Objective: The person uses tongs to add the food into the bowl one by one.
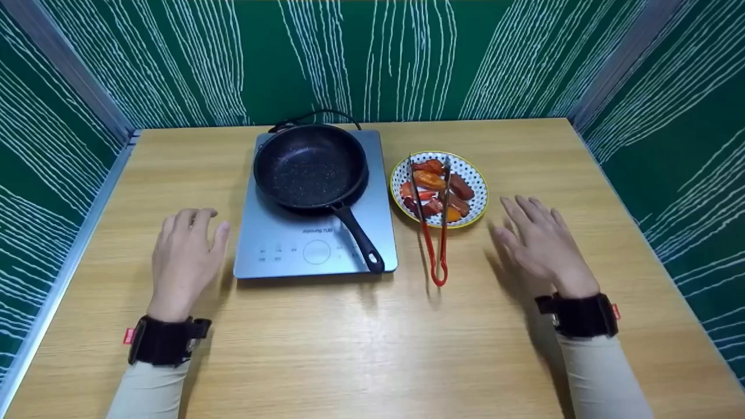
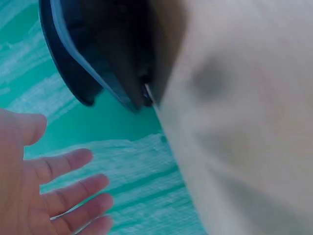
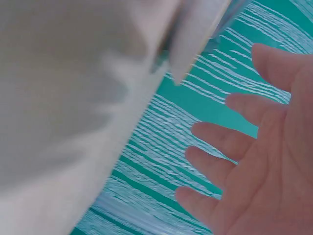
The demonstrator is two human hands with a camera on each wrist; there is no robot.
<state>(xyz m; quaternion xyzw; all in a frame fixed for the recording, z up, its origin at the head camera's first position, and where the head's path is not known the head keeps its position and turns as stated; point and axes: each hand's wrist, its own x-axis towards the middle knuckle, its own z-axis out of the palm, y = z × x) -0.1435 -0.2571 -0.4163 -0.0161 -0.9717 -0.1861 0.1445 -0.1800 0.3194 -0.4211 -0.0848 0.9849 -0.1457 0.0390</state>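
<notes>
My left hand (image 1: 185, 256) hovers over the table to the left of the induction cooktop, its fingers loosely bent and holding nothing. On the other side, my right hand (image 1: 538, 247) is near the plate's right edge, fingers extended, palm down. Both palms show bare in the wrist views. A black frying pan (image 1: 311, 169) sits on the silver cooktop (image 1: 262, 233), its handle pointing toward the front right. Red-handled tongs (image 1: 439, 262) lie across a polka-dot plate (image 1: 478, 201) with a yellow rim. Pieces of reddish-brown meat (image 1: 429, 179) fill the plate.
All of this stands on a light wooden table (image 1: 361, 349). A black cord (image 1: 326, 112) runs behind the cooktop. Green walls with white streaks (image 1: 407, 58) enclose the back and sides, with grey posts (image 1: 628, 52) at the corners.
</notes>
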